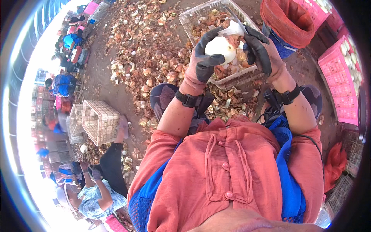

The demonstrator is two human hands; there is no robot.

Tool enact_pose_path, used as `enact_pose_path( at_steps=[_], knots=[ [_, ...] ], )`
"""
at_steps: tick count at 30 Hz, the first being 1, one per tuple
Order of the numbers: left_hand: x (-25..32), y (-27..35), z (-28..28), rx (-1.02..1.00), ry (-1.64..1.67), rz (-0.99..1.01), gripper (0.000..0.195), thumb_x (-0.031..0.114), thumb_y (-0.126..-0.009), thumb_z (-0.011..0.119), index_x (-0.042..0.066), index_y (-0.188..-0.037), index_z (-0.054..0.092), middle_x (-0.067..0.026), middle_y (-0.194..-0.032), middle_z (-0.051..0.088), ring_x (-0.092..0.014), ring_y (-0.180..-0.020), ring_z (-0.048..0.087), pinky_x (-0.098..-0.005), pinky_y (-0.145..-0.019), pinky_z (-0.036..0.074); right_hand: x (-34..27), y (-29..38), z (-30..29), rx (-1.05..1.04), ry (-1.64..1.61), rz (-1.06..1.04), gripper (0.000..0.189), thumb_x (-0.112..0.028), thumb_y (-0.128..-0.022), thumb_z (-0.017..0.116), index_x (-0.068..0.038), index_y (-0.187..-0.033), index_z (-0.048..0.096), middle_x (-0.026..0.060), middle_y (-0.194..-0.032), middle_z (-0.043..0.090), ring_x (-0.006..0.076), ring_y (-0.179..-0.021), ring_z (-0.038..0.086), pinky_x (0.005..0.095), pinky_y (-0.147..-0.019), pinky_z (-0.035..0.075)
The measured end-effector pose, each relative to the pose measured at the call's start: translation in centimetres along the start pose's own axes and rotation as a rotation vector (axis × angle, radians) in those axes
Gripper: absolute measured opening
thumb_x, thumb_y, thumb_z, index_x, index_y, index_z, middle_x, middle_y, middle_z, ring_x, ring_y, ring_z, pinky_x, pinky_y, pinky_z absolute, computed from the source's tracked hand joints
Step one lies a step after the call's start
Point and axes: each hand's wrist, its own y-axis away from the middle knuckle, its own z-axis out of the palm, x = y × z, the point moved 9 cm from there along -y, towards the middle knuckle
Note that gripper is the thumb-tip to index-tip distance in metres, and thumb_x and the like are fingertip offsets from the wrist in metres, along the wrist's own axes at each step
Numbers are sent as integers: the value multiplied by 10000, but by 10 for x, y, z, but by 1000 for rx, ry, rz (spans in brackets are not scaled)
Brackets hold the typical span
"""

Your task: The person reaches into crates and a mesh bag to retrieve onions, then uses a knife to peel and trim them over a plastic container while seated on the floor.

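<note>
My left hand (pixel 206 55), in a dark-coated work glove, is wrapped around a peeled white onion (pixel 221 50) with a small brown spot. My gloved right hand (pixel 260 50) is just right of the onion, its fingers curled. A pale flap of onion skin (pixel 233 29) is between the hands, close to the right index finger. A narrow grey strip rises from that finger; whether it is a knife blade is unclear. Beneath both hands stands a plastic crate (pixel 236 79) holding onion skins (pixel 221 74).
Unpeeled onions (pixel 172 76) and loose skins cover the ground left of the crate. A red mesh sack (pixel 307 36) lines a blue bucket (pixel 278 43) at upper right. Pink crates (pixel 337 84) of peeled onions stand right. Another person (pixel 98 200) sits lower left near stacked crates (pixel 100 123).
</note>
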Motion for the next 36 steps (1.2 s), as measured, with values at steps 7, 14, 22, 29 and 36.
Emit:
enact_pose_path(
  at_steps=[7, 14, 22, 29, 36],
  knots=[
    [-4, -5, -3, 20, 425, -58, 620, 131, -742, 616, 3, -1326, 452, -157, -1190, 585, -282, -1085, 597, -395, -950, 501, 16, -5, -4, -25, -88, 26, 411, -199, -934, 603, -81, -1319, 522, 10, -742, 628, 81, -573, 578, 243, -461, 452],
    [8, -6, -14, 131, 234, 41, 558, 43, -731, 610, 32, -1276, 496, -128, -1131, 605, -262, -1019, 625, -387, -868, 545, -32, 38, 51, -15, 666, -413, 524, -116, -903, 609, -91, -1396, 431, 125, -964, 672, 237, -786, 661, 303, -680, 515],
    [8, -4, -9, 141, 148, 35, 579, -14, -695, 635, 40, -1258, 510, -105, -1073, 631, -240, -966, 642, -368, -838, 552, -29, 42, 69, 47, 1421, -469, 593, -110, -843, 642, -139, -1395, 426, 199, -1140, 608, 333, -962, 640, 369, -820, 509],
    [-11, -7, -12, 66, 217, -64, 558, -20, -704, 659, 30, -1242, 518, -85, -1072, 629, -211, -959, 635, -325, -844, 532, 7, 11, 22, 62, 731, -398, 416, -143, -837, 630, -128, -1250, 581, 172, -972, 652, 319, -858, 641, 373, -757, 515],
    [3, -5, -18, 130, -467, 8, 514, -38, -729, 725, 5, -1208, 545, -68, -1047, 635, -142, -961, 615, -278, -830, 531, -11, 19, 40, 70, 985, -442, 334, -177, -879, 629, -64, -1193, 616, 74, -842, 666, 155, -712, 635, 317, -637, 487]
  ],
)
